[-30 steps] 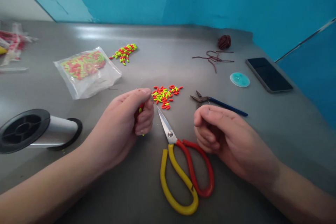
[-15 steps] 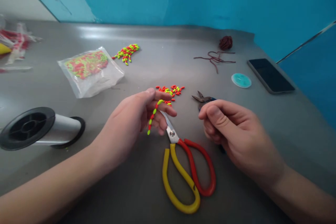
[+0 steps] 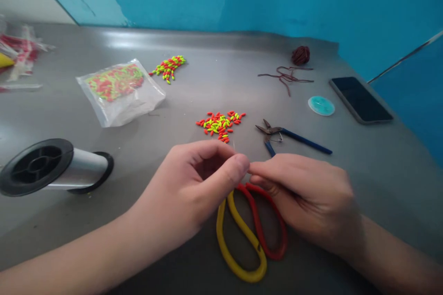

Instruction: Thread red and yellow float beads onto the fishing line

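My left hand (image 3: 204,184) is closed in a pinch, thumb against fingers, above the scissors. A short bit of thin clear line (image 3: 234,144) sticks up from its fingertips. My right hand (image 3: 308,193) is also closed, its fingertips meeting the left thumb tip; what it pinches is hidden. Below both hands lie scissors with one yellow and one red handle (image 3: 242,272), their blades covered by my left hand. A loose pile of red and yellow-green beads (image 3: 218,123) is just beyond my fingers. Blue-handled pliers (image 3: 304,140) rest open beyond my right hand.
At left stands a spool of clear line (image 3: 86,168), with a bag of beads (image 3: 117,87) behind it. Another bead pile (image 3: 169,67) lies beside the bag. Brown cord (image 3: 287,73), a turquoise disc (image 3: 321,105) and a phone (image 3: 360,99) are at the right.
My hands have come together and my left fingers have closed into a pinch. The short beaded strand that hung at my left fingers is now out of sight.
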The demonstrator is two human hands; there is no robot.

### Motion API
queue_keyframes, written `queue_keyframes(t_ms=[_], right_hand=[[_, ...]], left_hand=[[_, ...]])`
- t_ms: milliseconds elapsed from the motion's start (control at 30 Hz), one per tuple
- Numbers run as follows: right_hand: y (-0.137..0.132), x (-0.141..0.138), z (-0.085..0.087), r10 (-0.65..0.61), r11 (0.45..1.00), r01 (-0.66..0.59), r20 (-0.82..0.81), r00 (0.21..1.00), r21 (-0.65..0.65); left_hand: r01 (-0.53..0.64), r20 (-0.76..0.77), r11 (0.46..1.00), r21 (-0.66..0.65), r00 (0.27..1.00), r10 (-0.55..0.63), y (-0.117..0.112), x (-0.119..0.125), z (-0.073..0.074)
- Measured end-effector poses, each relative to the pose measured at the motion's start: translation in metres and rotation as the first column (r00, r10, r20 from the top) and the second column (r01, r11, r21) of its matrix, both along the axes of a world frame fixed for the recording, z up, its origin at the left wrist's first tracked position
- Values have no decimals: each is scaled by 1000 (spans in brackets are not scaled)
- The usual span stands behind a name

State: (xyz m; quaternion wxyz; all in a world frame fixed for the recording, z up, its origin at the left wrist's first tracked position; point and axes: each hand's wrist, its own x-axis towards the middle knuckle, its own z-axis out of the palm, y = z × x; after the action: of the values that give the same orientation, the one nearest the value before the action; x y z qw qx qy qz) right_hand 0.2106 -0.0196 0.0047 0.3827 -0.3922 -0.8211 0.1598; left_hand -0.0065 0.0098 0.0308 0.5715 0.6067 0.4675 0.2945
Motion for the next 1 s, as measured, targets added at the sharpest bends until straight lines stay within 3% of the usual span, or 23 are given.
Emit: queue_keyframes(t_ms=[100, 300, 500, 700, 1000], right_hand=[[-1, -1, -3, 45, 998, -47, 43, 998, 43], [-1, 1, -1, -5, 999, 3, 71, 997, 38], [1, 3, 1, -39, 999, 39, 40, 998, 9], [1, -1, 3, -69, 998, 69, 0, 998, -5], [3, -2, 10, -79, 997, 74, -155, 985, -36]], left_hand=[[-23, 47, 999, -24, 999, 24, 2, 1, -4], [30, 42, 998, 53, 999, -32, 2, 0, -5], [66, 142, 998, 2, 988, -66, 1, 0, -7], [59, 94, 998, 8, 994, -60, 3, -2, -10], [101, 216, 972, -211, 975, -55, 5, -4, -10]])
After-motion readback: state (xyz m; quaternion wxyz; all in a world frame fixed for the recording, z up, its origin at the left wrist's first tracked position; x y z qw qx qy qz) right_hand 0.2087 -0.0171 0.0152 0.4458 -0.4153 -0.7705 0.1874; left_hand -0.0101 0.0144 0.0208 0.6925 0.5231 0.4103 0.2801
